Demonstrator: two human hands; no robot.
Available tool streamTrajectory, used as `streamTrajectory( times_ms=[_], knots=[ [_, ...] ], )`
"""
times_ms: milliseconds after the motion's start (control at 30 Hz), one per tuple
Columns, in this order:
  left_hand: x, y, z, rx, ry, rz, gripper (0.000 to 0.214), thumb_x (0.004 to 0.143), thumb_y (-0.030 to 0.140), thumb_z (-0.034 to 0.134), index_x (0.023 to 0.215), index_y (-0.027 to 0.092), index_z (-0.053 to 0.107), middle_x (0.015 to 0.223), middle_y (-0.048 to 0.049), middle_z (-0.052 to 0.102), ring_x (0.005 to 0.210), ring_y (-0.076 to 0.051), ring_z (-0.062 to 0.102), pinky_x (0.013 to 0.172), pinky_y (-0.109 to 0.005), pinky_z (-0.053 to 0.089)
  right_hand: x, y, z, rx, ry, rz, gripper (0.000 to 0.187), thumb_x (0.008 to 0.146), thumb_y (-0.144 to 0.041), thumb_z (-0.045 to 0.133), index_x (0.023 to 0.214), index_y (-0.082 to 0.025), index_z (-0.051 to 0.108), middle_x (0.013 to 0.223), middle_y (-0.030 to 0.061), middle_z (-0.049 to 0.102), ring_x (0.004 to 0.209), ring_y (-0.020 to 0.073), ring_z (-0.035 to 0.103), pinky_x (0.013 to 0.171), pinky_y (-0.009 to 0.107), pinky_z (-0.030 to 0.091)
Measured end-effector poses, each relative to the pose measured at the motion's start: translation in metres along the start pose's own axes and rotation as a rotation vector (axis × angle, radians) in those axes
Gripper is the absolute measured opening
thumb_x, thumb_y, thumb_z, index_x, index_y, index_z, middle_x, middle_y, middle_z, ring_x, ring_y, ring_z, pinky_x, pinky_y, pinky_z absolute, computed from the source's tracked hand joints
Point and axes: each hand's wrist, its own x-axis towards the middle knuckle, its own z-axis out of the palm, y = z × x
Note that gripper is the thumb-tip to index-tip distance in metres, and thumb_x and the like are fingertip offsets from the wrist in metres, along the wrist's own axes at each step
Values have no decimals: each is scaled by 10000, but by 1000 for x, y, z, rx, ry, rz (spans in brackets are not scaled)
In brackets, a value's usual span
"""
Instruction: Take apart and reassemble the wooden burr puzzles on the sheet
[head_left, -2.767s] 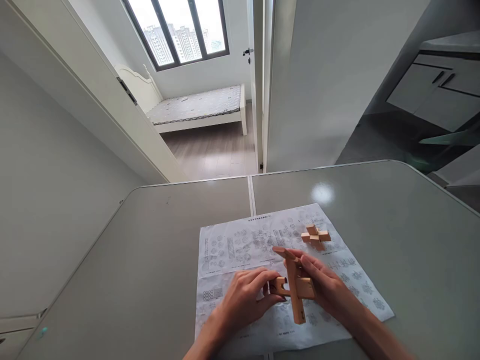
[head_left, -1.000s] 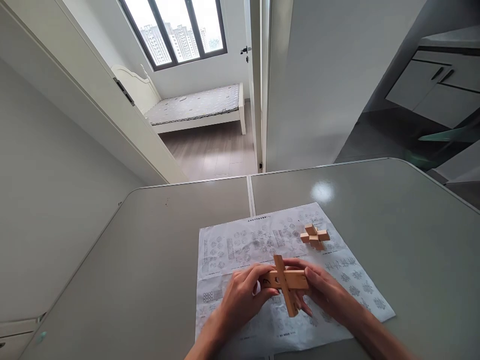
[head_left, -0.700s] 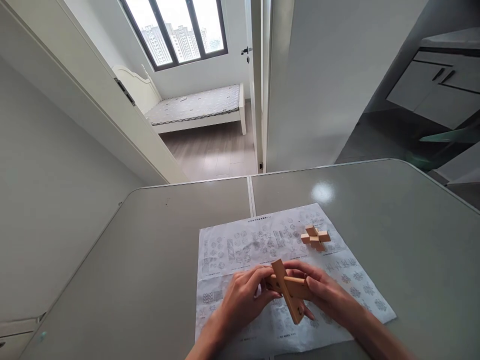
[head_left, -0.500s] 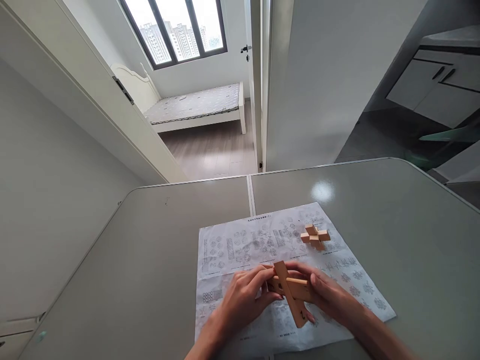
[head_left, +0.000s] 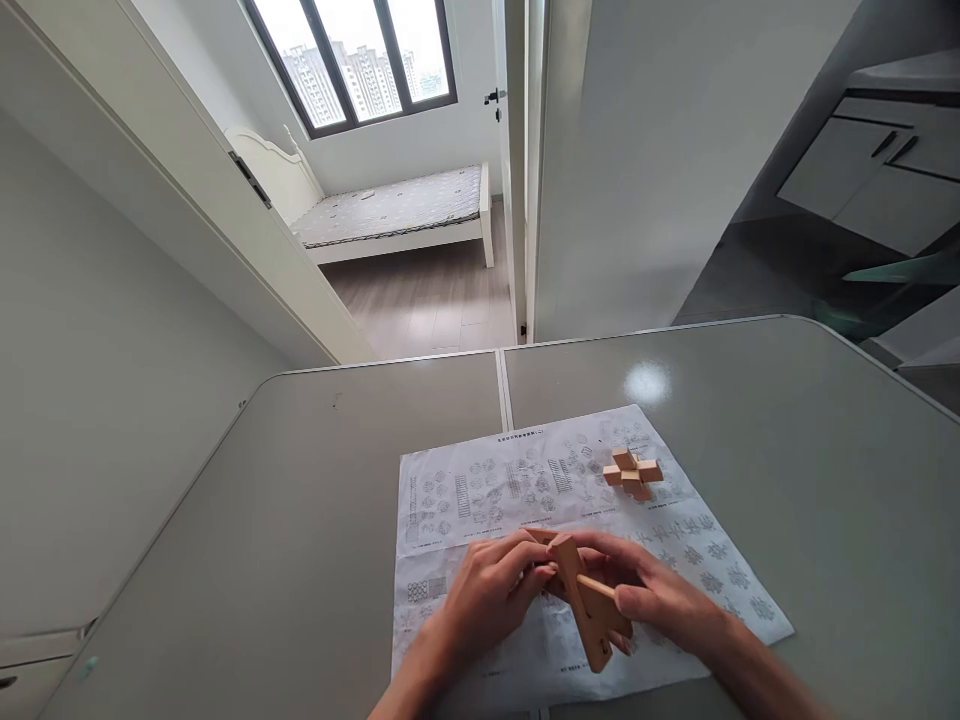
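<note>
Left hand (head_left: 487,590): lower centre of the frame; thumb and fingers closed on the left part of the bars. Bare.

Right hand (head_left: 667,600): lower centre, right of the other; thumb on the right end of a crossing bar, fingers curled behind and beneath. Closed on the bars.

Bars (head_left: 583,612): wood, several, crossed; exact count hidden by fingers. Held between both hands, lower centre, over the sheet. Foremost bar slants from upper left to lower right, with a dark mark near its lower end. Handling, as judged: light, stiff, smooth, not fragile, though loose joints may slide or twist. Best hold: the bare ends, one hand to each side, leaving the crossing free.

Sheet (head_left: 465,510): white paper, printed with rows of small diagrams; creased; flat beneath the hands. Thin, likely easily shifted.

Cross (head_left: 632,475): wood, stubby-armed, resting on the upper right part of the sheet, apart from both hands. Probably light and rigid; take by two opposite arms.

Tabletop (head_left: 337,520): grey, glossy, pale-edged, seam at centre; fills the lower frame.

Cabinet (head_left: 862,170): white, dark handles; upper right.

Bed (head_left: 397,205): white frame, patterned mattress; upper centre, through a doorway.

Window (head_left: 352,60): dark-framed, top of the frame; tall buildings outside.
</note>
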Motion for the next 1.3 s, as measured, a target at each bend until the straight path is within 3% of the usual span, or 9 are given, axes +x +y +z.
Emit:
streamTrajectory(
  times_ms=[133, 233, 333, 433, 533, 700, 1033, 1300],
  knots=[
    [0, 1, -1, -291, -15, -245, 284, 1069, 357, 499, 931, 172, 664, 750, -32, 725, 633, -123, 645, 663, -218, 519, 1, 0, 1, 43, -48, -37, 723, 826, -655, 784, 1408, -256, 625, 1004, 71, 683, 697, 144, 591, 610, 241, 490],
    [2, 3, -2, -445, -29, -330, 312, 1053, 399, 520, 896, 163, 650, 626, -4, 667, 552, -114, 604, 600, -206, 495, 0, -1, -1, -34, -46, -40, 652, 881, -675, 716, 1356, -231, 664, 1044, 94, 687, 815, 196, 632, 706, 291, 521],
    [5, 7, -5, -475, -73, -334, 302, 1019, 402, 575, 867, 157, 668, 639, -15, 683, 543, -114, 605, 609, -213, 499, -1, 0, -2, -105, 33, -89, 466, 974, -626, 622, 1133, -206, 749, 992, 62, 650, 779, 167, 626, 739, 289, 521],
    [7, 8, -5, -454, -111, -343, 272, 982, 378, 626, 837, 156, 687, 646, -19, 691, 542, -114, 608, 610, -211, 497, 0, -1, -1, -63, 67, -78, 324, 1009, -500, 635, 969, -195, 738, 937, 17, 610, 611, 95, 584, 620, 242, 507],
    [7, 8, -6, -475, -113, -363, 268, 978, 375, 625, 841, 155, 691, 639, -19, 692, 539, -115, 604, 598, -208, 489, 1, -6, 2, -76, 73, -26, 277, 1010, -464, 649, 1013, -199, 731, 851, 2, 621, 596, 102, 594, 593, 235, 511],
    [6, 9, -7, -503, -91, -358, 273, 1001, 358, 589, 852, 154, 689, 642, -18, 683, 547, -111, 582, 609, -212, 488, 2, -10, 4, -114, 92, -44, 247, 975, -441, 709, 965, -199, 756, 949, 46, 651, 773, 152, 628, 695, 269, 546],
    [9, 13, -12, -511, -98, -337, 349, 1013, 436, 574, 836, 153, 677, 629, -9, 639, 522, -99, 518, 574, -208, 442, 4, -2, 5, -122, 128, -140, 276, 973, -465, 709, 949, -196, 763, 933, 44, 621, 707, 132, 598, 664, 264, 532],
    [9, 14, -12, -583, -88, -407, 412, 1023, 499, 562, 828, 144, 632, 627, -23, 635, 526, -103, 526, 545, -208, 415, 2, 6, -3, -67, 185, -181, 278, 972, -473, 706, 956, -201, 761, 947, 43, 615, 676, 128, 587, 641, 261, 531]
  ],
)
